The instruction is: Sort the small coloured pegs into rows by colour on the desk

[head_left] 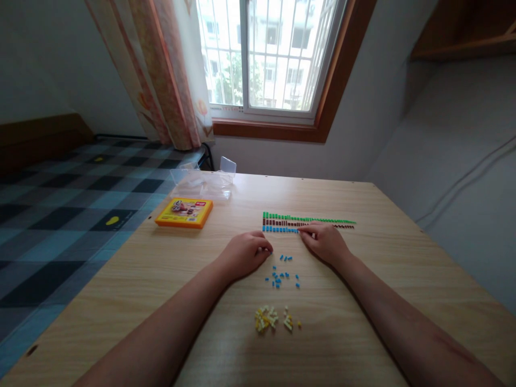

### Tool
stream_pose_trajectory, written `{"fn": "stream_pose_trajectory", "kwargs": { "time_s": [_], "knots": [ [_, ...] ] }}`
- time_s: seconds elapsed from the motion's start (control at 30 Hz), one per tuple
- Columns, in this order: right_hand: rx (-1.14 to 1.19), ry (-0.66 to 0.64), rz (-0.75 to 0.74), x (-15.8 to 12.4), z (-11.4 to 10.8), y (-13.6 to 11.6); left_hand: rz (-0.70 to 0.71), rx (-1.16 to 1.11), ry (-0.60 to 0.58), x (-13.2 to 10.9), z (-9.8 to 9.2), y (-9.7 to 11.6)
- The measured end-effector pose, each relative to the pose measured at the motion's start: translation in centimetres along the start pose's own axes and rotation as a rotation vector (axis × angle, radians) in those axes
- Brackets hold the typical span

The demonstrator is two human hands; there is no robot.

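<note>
Three rows of tiny bricks lie side by side on the wooden table (363,301): a green row (306,217), a brown row (282,222) and a short blue row (278,229). My right hand (322,242) rests at the right end of the blue row, fingertips pinched at a small blue brick there. My left hand (246,252) lies curled on the table just left of the loose blue bricks (281,274), fingertips down; whether it holds one I cannot tell. A small heap of yellow bricks (272,318) sits nearer to me.
A yellow box (184,212) lies at the left of the table, with clear plastic bags and a small clear lid (203,181) behind it. A bed with a checked cover (60,215) adjoins the table's left edge. Curtain and window stand behind.
</note>
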State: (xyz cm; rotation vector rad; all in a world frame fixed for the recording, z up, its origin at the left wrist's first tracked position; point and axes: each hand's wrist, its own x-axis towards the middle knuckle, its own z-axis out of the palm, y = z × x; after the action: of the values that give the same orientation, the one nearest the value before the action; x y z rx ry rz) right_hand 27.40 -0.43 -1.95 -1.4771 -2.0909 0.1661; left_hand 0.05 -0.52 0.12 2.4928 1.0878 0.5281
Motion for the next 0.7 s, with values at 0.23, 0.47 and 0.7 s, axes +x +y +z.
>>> {"fn": "stream_pose_trajectory", "kwargs": {
  "time_s": [0.23,0.47,0.7],
  "knots": [
    [-0.040,-0.006,0.018,0.0,0.2,-0.3,-0.006,0.006,0.008,0.0,0.0,0.0],
    [0.037,0.096,0.040,0.0,0.1,-0.3,-0.018,-0.005,0.020,0.0,-0.1,0.2],
    [0.111,-0.031,-0.194,-0.8,-0.3,-2.9,-0.066,0.040,0.065,0.2,0.1,0.3]
  ]
}}
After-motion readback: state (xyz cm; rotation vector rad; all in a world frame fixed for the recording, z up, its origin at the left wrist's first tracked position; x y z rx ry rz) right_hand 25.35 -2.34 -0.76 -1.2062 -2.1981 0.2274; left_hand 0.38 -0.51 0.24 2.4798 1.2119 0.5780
